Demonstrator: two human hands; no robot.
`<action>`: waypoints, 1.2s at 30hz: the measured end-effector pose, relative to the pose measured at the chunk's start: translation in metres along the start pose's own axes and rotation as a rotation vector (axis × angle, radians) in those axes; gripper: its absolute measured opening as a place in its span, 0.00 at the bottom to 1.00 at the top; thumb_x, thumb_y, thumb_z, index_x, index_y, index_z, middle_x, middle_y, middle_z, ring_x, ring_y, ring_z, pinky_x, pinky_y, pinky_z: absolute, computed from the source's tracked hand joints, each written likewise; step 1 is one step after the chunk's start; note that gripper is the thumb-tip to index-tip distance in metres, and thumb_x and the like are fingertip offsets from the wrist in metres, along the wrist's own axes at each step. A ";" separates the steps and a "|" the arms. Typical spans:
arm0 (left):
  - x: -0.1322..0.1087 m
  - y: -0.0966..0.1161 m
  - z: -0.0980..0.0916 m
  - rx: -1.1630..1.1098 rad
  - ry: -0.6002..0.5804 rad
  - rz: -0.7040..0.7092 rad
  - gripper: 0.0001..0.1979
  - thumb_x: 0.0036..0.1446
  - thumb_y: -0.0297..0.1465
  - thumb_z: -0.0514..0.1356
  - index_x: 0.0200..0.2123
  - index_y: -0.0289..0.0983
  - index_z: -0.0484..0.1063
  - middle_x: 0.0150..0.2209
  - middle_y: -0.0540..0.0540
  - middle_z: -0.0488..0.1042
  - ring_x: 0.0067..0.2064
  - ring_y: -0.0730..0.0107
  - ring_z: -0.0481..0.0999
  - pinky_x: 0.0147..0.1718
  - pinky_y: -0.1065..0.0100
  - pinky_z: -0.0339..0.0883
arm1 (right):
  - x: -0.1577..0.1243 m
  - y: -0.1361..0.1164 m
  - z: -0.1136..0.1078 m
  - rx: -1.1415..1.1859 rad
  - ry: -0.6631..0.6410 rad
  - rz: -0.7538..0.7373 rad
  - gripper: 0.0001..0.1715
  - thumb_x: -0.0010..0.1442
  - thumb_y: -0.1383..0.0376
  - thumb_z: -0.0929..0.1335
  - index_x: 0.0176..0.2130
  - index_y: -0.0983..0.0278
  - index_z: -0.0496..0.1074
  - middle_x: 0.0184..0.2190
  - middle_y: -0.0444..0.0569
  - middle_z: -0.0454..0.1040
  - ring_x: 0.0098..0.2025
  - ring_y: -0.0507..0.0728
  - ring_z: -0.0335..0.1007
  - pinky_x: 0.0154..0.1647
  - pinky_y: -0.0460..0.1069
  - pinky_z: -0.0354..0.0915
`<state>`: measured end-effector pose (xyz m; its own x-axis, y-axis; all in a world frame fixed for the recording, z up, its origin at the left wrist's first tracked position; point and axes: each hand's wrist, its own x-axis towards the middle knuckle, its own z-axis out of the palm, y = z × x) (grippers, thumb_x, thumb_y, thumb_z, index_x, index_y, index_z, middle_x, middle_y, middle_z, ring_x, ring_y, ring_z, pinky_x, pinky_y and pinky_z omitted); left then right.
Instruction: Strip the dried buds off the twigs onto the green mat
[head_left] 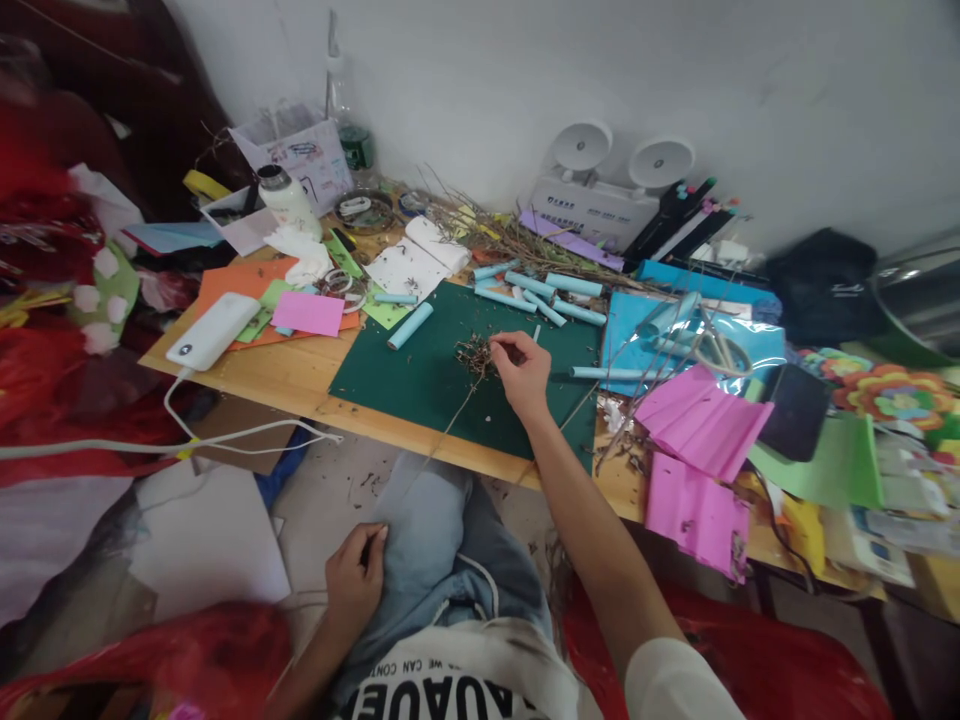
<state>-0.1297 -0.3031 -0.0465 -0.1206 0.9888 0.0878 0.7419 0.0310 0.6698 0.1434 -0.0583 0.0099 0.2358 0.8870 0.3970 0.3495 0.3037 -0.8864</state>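
Note:
My right hand (521,375) reaches over the dark green cutting mat (390,370), thumb and fingers pinched at the edge of a small tangle of brown dry twigs (472,353). Which bits sit between the fingertips is too small to tell. A long thin stem (459,412) runs from the tangle down past the table's front edge. My left hand (356,577) rests low beside my thigh with fingers curled; whatever it may hold is hidden. Behind the twigs lie several rolled light blue paper tubes (536,290), and one more tube (410,326) lies to the left.
A white power bank (213,331) with a cable sits at the table's left. A pale bottle (289,200) stands behind it. Pink folded paper (705,420) and a dark phone-like slab (795,410) lie at the right. A twin-lamp white box (592,205) stands against the wall.

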 end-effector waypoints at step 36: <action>-0.007 0.000 0.000 0.053 -0.019 0.098 0.13 0.65 0.35 0.53 0.32 0.38 0.73 0.27 0.51 0.78 0.27 0.71 0.78 0.30 0.72 0.70 | 0.003 0.007 -0.004 -0.518 -0.154 -0.187 0.14 0.68 0.65 0.59 0.37 0.63 0.72 0.37 0.52 0.72 0.40 0.57 0.68 0.42 0.49 0.62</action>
<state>-0.1291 -0.3105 -0.0473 -0.0334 0.9900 0.1372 0.7833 -0.0593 0.6189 0.1499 -0.0546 0.0063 0.0059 0.8865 0.4626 0.7804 0.2852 -0.5564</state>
